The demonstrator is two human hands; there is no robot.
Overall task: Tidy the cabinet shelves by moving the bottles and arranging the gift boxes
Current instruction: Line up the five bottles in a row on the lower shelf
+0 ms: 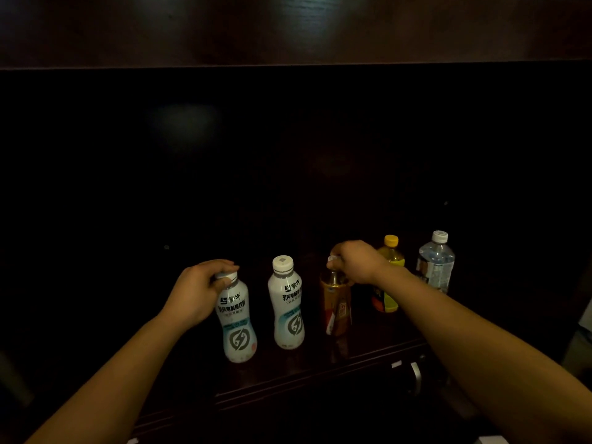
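Note:
Several bottles stand in a row on a dark wooden shelf (288,370). My left hand (198,290) grips the cap and neck of a white drink bottle (238,328) at the left end. A second white bottle (286,309) stands free beside it. My right hand (355,262) is closed around the top of an amber tea bottle (336,309). Behind my right wrist stands a yellow-capped bottle (389,274), partly hidden. A clear water bottle (435,262) is at the far right. No gift boxes are in view.
The cabinet interior behind the bottles is dark and deep. A wooden panel (288,27) runs across the top. Below the shelf's front edge, a metal handle (416,376) shows on the lower cabinet front.

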